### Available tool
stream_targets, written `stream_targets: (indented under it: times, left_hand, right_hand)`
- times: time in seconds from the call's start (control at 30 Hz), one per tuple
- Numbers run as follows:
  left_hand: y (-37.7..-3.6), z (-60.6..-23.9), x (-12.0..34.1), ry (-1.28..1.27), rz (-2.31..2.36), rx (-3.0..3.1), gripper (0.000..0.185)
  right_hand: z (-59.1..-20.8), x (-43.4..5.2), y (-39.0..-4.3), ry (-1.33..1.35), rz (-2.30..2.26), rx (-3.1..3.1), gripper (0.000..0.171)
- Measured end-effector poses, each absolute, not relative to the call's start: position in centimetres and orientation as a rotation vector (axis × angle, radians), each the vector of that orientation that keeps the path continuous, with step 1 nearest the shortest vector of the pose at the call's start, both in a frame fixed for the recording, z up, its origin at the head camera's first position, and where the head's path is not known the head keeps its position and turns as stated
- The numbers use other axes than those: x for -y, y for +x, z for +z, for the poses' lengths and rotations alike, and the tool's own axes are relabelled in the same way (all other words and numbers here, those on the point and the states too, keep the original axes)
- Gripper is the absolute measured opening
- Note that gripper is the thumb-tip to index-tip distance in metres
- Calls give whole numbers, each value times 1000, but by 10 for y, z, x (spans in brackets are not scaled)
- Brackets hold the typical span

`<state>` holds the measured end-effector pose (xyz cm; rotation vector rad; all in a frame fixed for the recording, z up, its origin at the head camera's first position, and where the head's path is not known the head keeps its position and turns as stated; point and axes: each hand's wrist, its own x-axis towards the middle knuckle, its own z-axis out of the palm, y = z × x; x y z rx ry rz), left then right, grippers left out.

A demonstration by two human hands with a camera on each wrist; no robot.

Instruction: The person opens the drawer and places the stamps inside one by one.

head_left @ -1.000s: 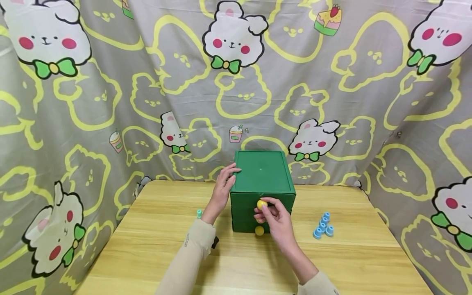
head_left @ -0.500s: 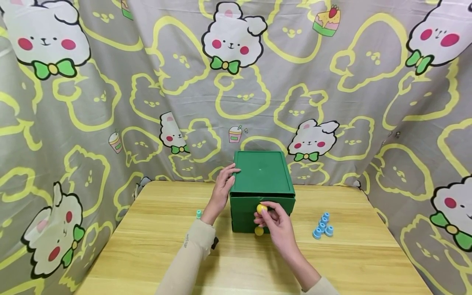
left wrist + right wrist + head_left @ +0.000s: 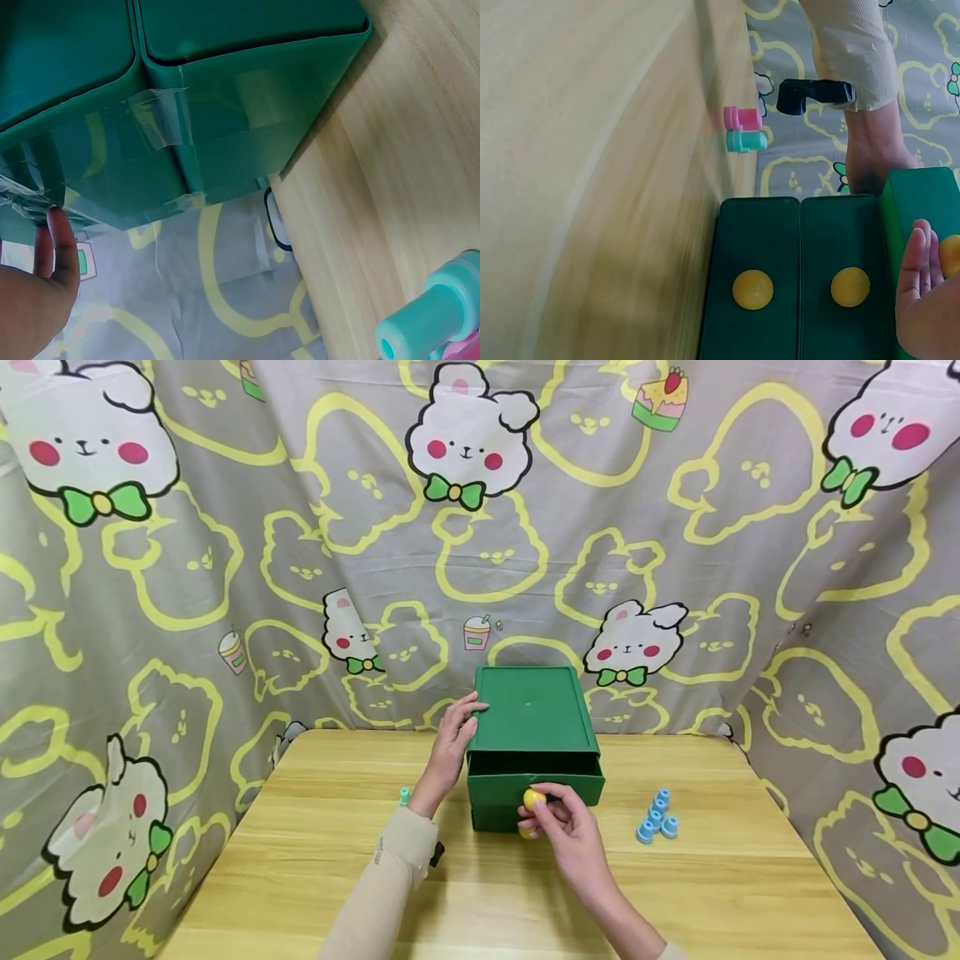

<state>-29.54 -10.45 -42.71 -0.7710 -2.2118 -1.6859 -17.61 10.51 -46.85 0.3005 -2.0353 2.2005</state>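
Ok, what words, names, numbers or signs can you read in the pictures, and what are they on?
None that I can read.
Left sleeve: small dark lettering near the cuff, too small to read.
Green drawers, yellow knobs, blue pieces: no writing that I can see.

Bright and even in the head view, with a pale sheen on the tabletop (image 3: 495, 902) at lower centre and near-black shadow inside the top drawer (image 3: 491, 790) of the green box (image 3: 528, 710). Stretched toward the left and right edges, notably in the patterned curtain (image 3: 510, 539). Dimmer and cooler in the left wrist view, with whitish glints on clear tape (image 3: 161, 120), mirror-like reflections on the box's side, and a shadow strip along the tabletop at upper right. Slightly hazy in the right wrist view, with a soft dark streak left of upper centre and blurred grain at left.
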Motion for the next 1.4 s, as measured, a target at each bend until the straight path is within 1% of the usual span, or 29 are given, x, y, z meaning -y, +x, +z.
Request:
stream_targets:
  times: [0.47,0.83,1.27,1.4]
  left_hand:
    - [-294,-428,104,-745,-1689,2211,36]
    - [-294,-427,104,-750,-1680,2209,36]
    - [-295,-426,104,-765,-1684,2217,37]
    - [-295,-427,104,-772,-1675,2207,37]
  right_hand:
    - [-469,-105,-152,257,2202,2055,26]
    - [-466,-105,-133,152,2219,2100,23]
    - [-470,-108,-112,254,2160,2141,25]
    - [-470,-107,-107,206,2195,2139,26]
